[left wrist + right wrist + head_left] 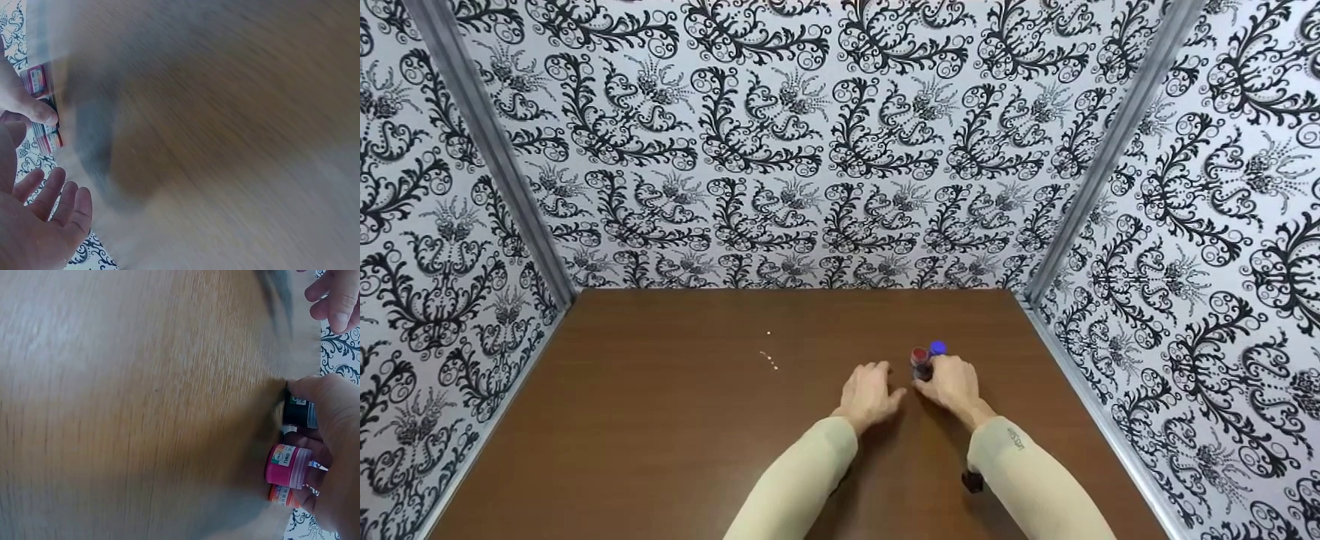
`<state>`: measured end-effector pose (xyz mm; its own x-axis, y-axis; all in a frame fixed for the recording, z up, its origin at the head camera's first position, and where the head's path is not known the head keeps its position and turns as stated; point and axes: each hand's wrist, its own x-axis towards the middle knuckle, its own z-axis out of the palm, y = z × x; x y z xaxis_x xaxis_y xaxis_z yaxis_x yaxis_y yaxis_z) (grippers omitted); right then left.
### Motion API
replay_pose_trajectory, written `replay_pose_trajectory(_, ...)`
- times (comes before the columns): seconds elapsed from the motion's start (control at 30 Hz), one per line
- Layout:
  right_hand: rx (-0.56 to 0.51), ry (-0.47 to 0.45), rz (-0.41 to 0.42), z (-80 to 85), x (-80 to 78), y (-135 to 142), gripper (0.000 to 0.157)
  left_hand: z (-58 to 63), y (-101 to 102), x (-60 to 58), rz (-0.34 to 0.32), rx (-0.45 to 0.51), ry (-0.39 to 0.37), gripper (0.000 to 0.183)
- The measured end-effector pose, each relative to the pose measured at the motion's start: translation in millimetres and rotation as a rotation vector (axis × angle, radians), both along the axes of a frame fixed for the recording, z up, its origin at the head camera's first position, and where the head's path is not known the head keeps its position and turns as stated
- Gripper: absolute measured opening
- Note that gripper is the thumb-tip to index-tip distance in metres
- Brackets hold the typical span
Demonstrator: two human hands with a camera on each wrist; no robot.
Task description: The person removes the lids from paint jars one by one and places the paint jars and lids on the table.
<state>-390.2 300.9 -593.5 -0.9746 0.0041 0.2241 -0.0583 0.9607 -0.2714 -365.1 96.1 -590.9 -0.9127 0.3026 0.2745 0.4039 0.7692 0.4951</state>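
Observation:
My right hand [952, 384] is at a cluster of small labelled jars on the brown table. Its thumb and fingers pinch a black jar [298, 410]. Beside those fingers stands a pink jar [286, 464], and an orange jar [281, 495] shows partly behind it. From above, a red-topped jar [919, 355] and a blue top [937, 348] appear just beyond the right fingers. My left hand [868, 394] is held a little to the left of the jars, fingers loosely extended and holding nothing.
Several small white specks [769, 360] lie left of centre on the brown table [675, 435]. Patterned walls [810, 150] enclose the table at the back and both sides, with grey metal strips [1065, 217] along the corners.

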Motion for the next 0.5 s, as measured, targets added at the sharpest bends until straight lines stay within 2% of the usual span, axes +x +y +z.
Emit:
replay_pose_trajectory(0.13, -0.007, 0.004, -0.017, -2.0, -0.2, -0.2, 0.032, -0.4, -0.7, -1.0, 0.001, 0.001, 0.005, 0.041)
replay_pose_trajectory(0.5, -0.006, 0.003, -0.028, -3.3, 0.3, -0.1, 0.032, 0.7, -5.8, -0.9, 0.005, -0.035, -0.047, 0.042)
